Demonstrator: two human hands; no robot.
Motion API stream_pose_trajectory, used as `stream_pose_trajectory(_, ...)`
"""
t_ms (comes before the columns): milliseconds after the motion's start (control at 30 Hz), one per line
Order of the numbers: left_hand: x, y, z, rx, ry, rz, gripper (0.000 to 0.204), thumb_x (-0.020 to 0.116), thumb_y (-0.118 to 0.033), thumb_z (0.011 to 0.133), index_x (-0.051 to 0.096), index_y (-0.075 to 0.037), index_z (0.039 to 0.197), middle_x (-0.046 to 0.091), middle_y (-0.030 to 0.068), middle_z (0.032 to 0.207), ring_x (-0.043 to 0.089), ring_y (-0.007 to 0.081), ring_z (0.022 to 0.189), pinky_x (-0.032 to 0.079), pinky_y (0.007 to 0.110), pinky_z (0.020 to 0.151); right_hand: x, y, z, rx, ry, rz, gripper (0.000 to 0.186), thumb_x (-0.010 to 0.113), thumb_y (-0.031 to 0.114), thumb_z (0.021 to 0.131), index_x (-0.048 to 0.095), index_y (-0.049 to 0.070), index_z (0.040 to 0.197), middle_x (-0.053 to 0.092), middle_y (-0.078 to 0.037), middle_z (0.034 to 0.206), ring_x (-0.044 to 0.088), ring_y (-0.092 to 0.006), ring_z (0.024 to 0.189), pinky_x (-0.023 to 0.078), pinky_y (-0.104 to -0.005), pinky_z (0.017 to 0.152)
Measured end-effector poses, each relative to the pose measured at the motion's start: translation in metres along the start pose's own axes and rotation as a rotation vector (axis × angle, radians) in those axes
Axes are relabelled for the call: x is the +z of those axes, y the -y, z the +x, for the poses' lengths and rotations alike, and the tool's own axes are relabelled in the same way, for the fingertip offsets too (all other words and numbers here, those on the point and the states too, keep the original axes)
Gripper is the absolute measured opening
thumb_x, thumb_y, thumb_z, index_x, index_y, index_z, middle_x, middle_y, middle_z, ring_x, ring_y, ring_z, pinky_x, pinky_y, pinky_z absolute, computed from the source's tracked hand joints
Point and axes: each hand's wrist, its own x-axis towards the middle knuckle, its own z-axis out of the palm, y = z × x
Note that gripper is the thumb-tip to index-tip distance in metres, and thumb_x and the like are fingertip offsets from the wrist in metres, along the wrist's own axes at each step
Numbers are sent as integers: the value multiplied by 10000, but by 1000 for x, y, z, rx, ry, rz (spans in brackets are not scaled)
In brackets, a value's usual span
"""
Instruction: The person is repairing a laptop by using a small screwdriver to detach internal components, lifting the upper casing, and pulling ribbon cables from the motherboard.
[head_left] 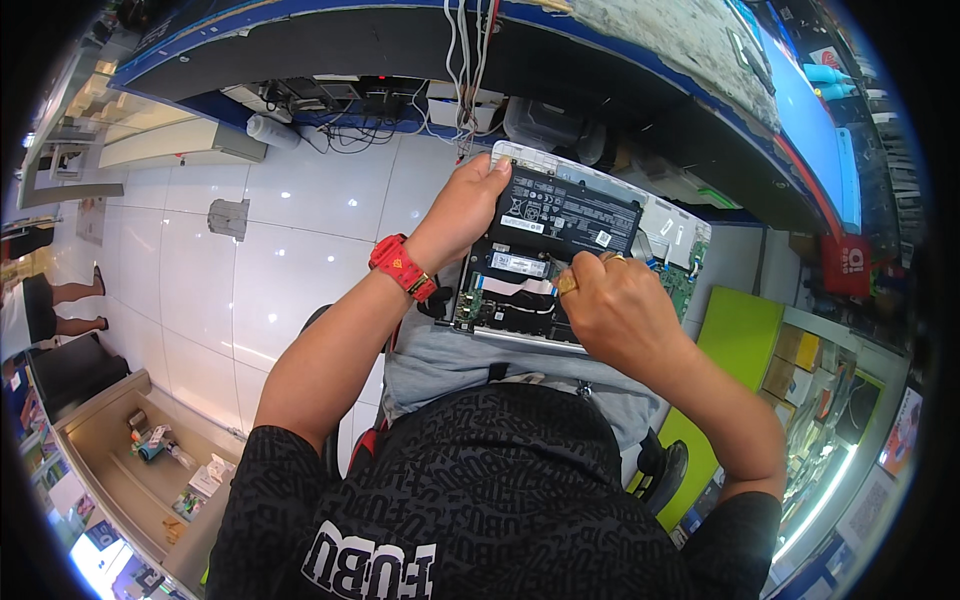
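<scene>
An opened laptop [586,176] rests across my lap with its inner parts facing up. A black battery [572,213] fills its far side, and a small stick-shaped drive [518,263] lies below it. My left hand [468,212] grips the laptop's far left corner, thumb on top and fingers hidden underneath. My right hand [622,305] is closed over the middle of the laptop, beside the drive, fingertips pinched together. Whatever is in that pinch is hidden. A green circuit board [684,287] shows to the right of this hand.
A blue-edged dark counter [330,52] curves across the far side, with white cables [463,75] hanging from it. A lime-green panel [738,335] stands at right by a lit display case [835,440]. An open beige drawer [125,440] is at lower left. A person's legs [80,308] show at far left.
</scene>
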Motion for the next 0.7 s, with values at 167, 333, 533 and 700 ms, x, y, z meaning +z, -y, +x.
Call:
stream_pose_trajectory(167, 1, 1, 1, -3, -13, -5, 331, 426, -247, 1148, 614, 25, 1171, 723, 114, 1090, 665, 137, 963, 531, 322, 901, -1, -9, -1, -109, 6, -39, 157, 683, 134, 835, 651, 50, 706, 521, -62, 730, 611, -185, 613, 505, -330, 500)
stream_pose_trajectory(333, -5, 7, 4, -22, 2, 21, 337, 418, -235, 1153, 600, 17, 1280, 720, 100, 1184, 689, 135, 1024, 548, 318, 959, -6, -10, 3, -136, 92, -40, 159, 671, 130, 893, 666, 37, 764, 546, -69, 730, 640, -190, 631, 529, -334, 519)
stream_pose_trajectory(533, -4, 15, 7, 38, -32, -3, 327, 446, -254, 1139, 630, 15, 1165, 713, 100, 1065, 636, 140, 927, 513, 327, 886, -17, -1, 14, 407, 416, 365, 175, 634, 114, 914, 712, -29, 849, 708, -243, 830, 737, -391, 813, 589, -465, 703)
stream_pose_trajectory(700, -8, 28, 16, 112, -61, 83, 347, 479, -284, 1124, 631, 22, 1061, 666, 81, 914, 574, 143, 842, 483, 352, 811, -18, -14, 33, 611, 576, 514, 206, 618, 95, 902, 738, -71, 915, 721, -307, 879, 721, -471, 889, 578, -520, 840)
